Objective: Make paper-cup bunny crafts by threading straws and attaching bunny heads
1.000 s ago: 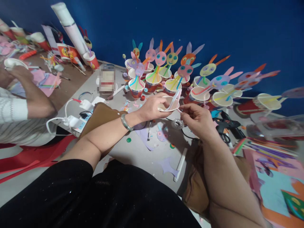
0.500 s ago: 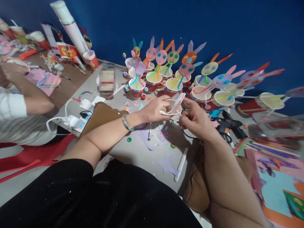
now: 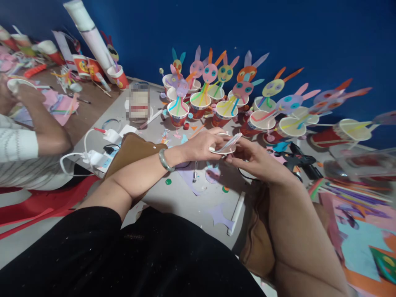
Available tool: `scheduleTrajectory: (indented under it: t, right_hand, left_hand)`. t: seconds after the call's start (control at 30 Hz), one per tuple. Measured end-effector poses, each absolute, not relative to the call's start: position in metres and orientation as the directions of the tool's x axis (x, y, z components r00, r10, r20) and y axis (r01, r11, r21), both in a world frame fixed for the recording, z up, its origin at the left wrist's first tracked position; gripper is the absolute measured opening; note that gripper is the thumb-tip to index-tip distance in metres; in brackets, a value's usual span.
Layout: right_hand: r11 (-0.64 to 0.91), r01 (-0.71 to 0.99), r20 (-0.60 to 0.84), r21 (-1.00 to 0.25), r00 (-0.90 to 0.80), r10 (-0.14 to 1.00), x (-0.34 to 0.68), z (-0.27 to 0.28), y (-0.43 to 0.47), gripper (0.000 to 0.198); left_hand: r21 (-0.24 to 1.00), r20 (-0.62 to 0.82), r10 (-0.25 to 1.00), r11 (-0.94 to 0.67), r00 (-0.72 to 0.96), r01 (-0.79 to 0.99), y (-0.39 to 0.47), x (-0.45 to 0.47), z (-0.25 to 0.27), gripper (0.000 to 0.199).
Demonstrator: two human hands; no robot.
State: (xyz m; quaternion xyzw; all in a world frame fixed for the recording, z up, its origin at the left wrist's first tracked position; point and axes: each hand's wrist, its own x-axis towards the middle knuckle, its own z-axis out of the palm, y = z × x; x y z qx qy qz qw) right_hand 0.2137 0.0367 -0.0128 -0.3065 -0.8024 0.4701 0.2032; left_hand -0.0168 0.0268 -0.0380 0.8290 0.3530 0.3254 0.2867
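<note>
My left hand [image 3: 202,145] is closed around a paper cup [image 3: 223,151], its fingers reaching over the rim. The cup's mouth faces me, and pale straws [image 3: 230,143] lean out of it to the right. From the other side my right hand [image 3: 259,159] grips the cup, fingers at the straws and thumb low by the rim; its fingertips are partly hidden. On the table below lie a purple paper rabbit face [image 3: 213,175], a pen [image 3: 195,171] and a white marker [image 3: 236,213].
Finished cups with paper rabbit faces [image 3: 210,73] line the blue wall. A black glue gun [image 3: 298,159] lies right of my right hand, near coloured paper sheets [image 3: 354,237]. At left are a power strip [image 3: 107,161] and a co-worker's arm [image 3: 51,119] holding a cup.
My right hand's pointing finger has come in from beside the cup, and the hand now wraps its right side. The cup and straws have tilted lower. The co-worker's cup has turned slightly.
</note>
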Motion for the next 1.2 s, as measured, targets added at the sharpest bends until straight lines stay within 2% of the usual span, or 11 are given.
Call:
scheduleTrajectory:
  t: [0.1, 0.2, 0.27, 0.33, 0.4, 0.57, 0.67, 0.77, 0.87, 1.0, 1.2]
  right_hand:
    - [0.358, 0.381, -0.013, -0.852, -0.701, 0.713, 0.211, -0.012, 0.034, 0.047]
    - [0.408, 0.584, -0.036, -0.702, -0.6, 0.799, 0.204, -0.011, 0.028, 0.04]
    - [0.422, 0.681, -0.05, -0.598, -0.558, 0.829, 0.199, -0.01, 0.024, 0.035]
    - [0.427, 0.723, -0.036, -0.542, -0.528, 0.848, 0.196, -0.009, 0.022, 0.032]
    - [0.421, 0.735, 0.001, -0.531, -0.496, 0.868, 0.194, -0.01, 0.023, 0.03]
    - [0.437, 0.651, 0.159, -0.62, -0.442, 0.883, 0.195, -0.012, 0.026, 0.03]
    - [0.471, 0.548, 0.26, -0.692, -0.419, 0.87, 0.195, -0.011, 0.026, 0.035]
    - [0.494, 0.495, 0.319, -0.715, -0.397, 0.861, 0.195, -0.01, 0.024, 0.041]
    - [0.539, 0.504, 0.393, -0.675, -0.374, 0.84, 0.196, -0.009, 0.022, 0.042]
    - [0.651, 0.474, 0.51, -0.592, -0.405, 0.759, 0.196, -0.007, 0.019, 0.035]
    - [0.724, 0.404, 0.524, -0.559, -0.504, 0.686, 0.195, -0.004, 0.016, 0.028]
  left_hand:
    - [0.691, 0.309, 0.774, -0.582, 0.553, 0.429, 0.027, -0.017, -0.037, 0.016]
    - [0.679, 0.282, 0.763, -0.587, 0.581, 0.442, 0.025, -0.016, -0.037, 0.029]
    - [0.677, 0.268, 0.764, -0.582, 0.586, 0.45, 0.023, -0.014, -0.038, 0.027]
    - [0.687, 0.268, 0.785, -0.562, 0.558, 0.461, 0.021, -0.011, -0.04, 0.027]
    - [0.713, 0.276, 0.825, -0.52, 0.493, 0.471, 0.02, -0.008, -0.043, 0.036]
    - [0.763, 0.37, 0.848, -0.511, 0.38, 0.396, 0.019, -0.006, -0.045, 0.075]
    - [0.777, 0.408, 0.807, -0.553, 0.427, 0.302, 0.019, -0.009, -0.043, 0.092]
    - [0.827, 0.378, 0.796, -0.52, 0.473, 0.213, 0.02, -0.012, -0.042, 0.1]
    - [0.865, 0.343, 0.81, -0.469, 0.476, 0.175, 0.022, -0.015, -0.044, 0.103]
    - [0.872, 0.328, 0.829, -0.45, 0.454, 0.192, 0.026, -0.016, -0.047, 0.096]
    - [0.889, 0.324, 0.845, -0.425, 0.426, 0.167, 0.028, -0.017, -0.044, 0.086]
